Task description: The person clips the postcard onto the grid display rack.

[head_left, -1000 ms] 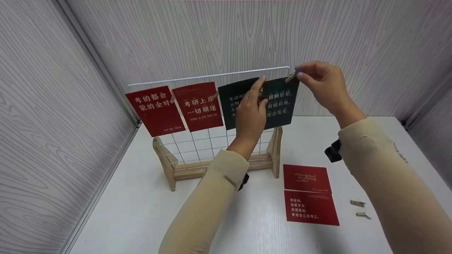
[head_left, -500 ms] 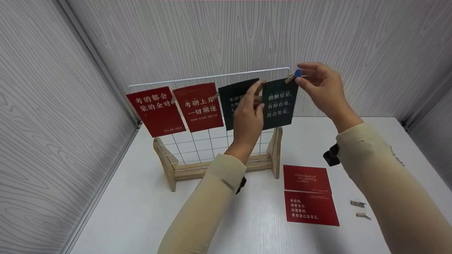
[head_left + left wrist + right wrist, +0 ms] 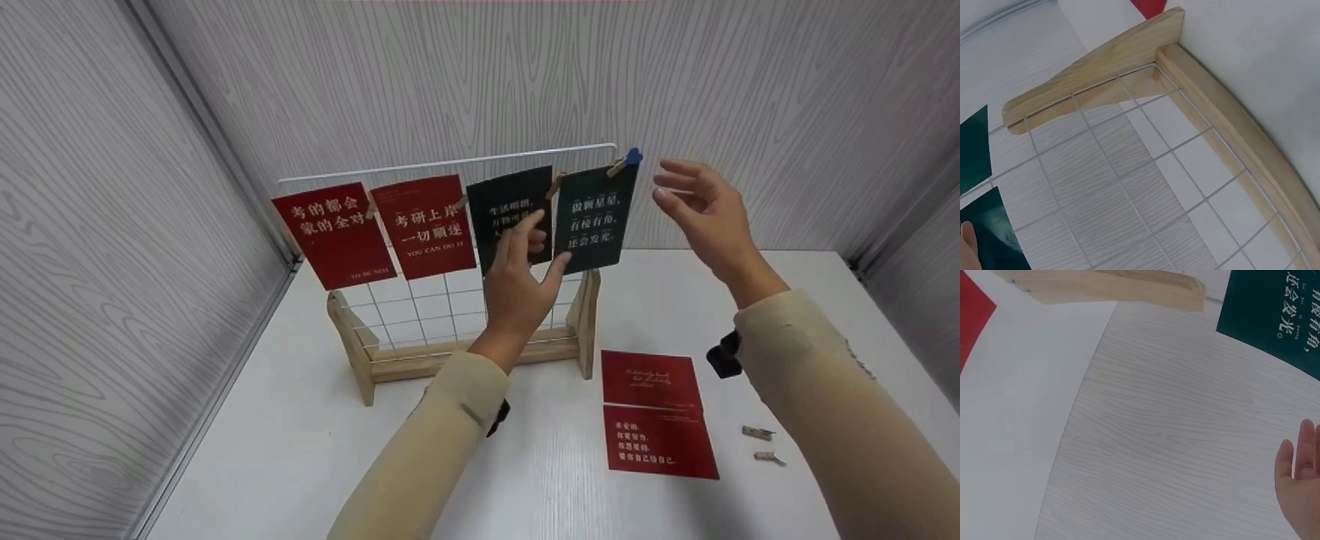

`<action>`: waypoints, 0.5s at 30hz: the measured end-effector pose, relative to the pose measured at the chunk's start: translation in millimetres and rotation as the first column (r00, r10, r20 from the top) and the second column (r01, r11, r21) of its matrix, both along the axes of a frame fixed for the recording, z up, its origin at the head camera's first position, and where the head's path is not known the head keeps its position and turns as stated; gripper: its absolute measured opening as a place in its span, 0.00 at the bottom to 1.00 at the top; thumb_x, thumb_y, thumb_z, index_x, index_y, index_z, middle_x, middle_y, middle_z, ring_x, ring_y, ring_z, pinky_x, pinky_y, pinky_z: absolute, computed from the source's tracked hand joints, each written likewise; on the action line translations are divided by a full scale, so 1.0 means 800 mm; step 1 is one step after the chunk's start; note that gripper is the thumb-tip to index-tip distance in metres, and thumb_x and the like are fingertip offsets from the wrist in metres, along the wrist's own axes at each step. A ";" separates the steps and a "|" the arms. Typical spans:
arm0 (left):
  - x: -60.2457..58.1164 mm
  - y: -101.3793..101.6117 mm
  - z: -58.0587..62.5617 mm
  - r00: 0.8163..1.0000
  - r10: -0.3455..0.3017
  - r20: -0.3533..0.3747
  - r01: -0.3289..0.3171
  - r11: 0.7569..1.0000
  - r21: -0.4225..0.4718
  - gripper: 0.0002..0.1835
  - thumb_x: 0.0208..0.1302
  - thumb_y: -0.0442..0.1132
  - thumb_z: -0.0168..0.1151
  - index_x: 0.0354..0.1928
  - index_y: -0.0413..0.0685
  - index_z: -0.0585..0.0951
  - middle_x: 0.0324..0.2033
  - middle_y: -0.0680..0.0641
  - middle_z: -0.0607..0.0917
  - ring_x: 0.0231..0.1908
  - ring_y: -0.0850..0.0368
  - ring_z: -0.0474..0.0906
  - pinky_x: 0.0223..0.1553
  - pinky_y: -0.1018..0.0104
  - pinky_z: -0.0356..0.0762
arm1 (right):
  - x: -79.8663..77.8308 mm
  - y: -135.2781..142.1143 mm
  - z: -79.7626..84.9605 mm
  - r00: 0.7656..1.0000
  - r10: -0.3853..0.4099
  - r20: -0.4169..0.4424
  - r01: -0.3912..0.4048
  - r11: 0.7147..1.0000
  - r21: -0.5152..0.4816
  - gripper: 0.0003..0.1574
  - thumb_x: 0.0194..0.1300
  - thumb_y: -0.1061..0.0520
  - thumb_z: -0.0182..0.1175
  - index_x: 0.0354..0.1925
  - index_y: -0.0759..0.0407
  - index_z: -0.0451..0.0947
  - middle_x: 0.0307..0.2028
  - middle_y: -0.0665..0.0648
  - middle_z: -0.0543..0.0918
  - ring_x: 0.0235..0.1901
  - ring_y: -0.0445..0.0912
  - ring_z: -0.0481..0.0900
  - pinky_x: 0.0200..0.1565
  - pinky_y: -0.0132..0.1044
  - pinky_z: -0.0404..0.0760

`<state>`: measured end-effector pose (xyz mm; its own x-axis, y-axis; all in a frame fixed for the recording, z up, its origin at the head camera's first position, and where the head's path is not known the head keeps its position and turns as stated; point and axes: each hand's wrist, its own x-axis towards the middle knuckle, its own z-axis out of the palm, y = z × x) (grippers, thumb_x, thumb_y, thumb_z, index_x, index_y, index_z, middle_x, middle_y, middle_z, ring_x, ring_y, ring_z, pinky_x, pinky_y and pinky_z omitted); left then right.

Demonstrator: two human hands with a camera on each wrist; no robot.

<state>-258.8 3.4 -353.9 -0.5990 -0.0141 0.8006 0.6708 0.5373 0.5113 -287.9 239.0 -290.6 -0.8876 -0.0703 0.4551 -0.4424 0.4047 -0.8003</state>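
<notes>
Two red cards (image 3: 341,244) and two dark green cards hang in a row on a white wire grid rack (image 3: 450,162) with a wooden base (image 3: 405,368). A clothespin with a blue top (image 3: 628,159) clips the upper right corner of the rightmost green card (image 3: 595,219). My right hand (image 3: 709,221) is just right of that clothespin, fingers apart and holding nothing. Before the other green card (image 3: 506,193), my left hand (image 3: 516,292) has its fingers loosely bent, covering the card's lower part. A second clothespin (image 3: 556,185) sits between the green cards.
Two more red cards (image 3: 660,442) lie on the white table (image 3: 547,465), right of the rack. Two small wooden clothespins (image 3: 757,432) lie near the right forearm. Grey wood-patterned panels (image 3: 450,75) enclose the back and sides.
My right hand has let go of the blue-topped clothespin and moved right, away from it. My left hand has drawn down from the green cards' upper edges, uncovering the clothespin between them.
</notes>
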 end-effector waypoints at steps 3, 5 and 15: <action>0.004 -0.002 -0.012 1.000 0.010 0.002 -0.010 1.000 -0.016 0.28 0.61 0.42 0.67 0.60 0.44 0.69 0.44 0.46 0.77 0.46 0.57 0.76 0.45 0.70 0.76 | 0.005 0.014 -0.015 1.000 0.005 0.023 -0.006 1.000 0.021 0.29 0.68 0.49 0.58 0.65 0.52 0.68 0.59 0.62 0.73 0.56 0.50 0.74 0.57 0.44 0.72; 0.007 -0.004 -0.021 1.000 0.011 0.008 -0.011 1.000 -0.027 0.28 0.60 0.41 0.67 0.60 0.44 0.69 0.44 0.46 0.77 0.45 0.57 0.76 0.45 0.70 0.76 | 0.007 0.024 -0.025 0.999 0.005 0.033 -0.006 0.999 0.044 0.29 0.69 0.50 0.57 0.65 0.52 0.67 0.60 0.63 0.73 0.56 0.51 0.74 0.57 0.45 0.72; 0.026 -0.005 -0.069 0.997 -0.024 0.076 0.030 0.997 -0.074 0.28 0.58 0.40 0.69 0.59 0.45 0.69 0.45 0.47 0.76 0.45 0.57 0.76 0.44 0.72 0.76 | 0.024 0.074 -0.077 0.993 -0.057 0.100 0.038 0.983 0.181 0.32 0.68 0.47 0.58 0.67 0.52 0.65 0.58 0.64 0.73 0.56 0.57 0.73 0.53 0.50 0.74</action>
<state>-237.7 -0.8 -409.0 -0.6566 0.0613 0.7518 0.6470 0.5581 0.5195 -268.9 298.4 -352.0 -0.9339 -0.0986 0.3436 -0.3369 0.5641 -0.7538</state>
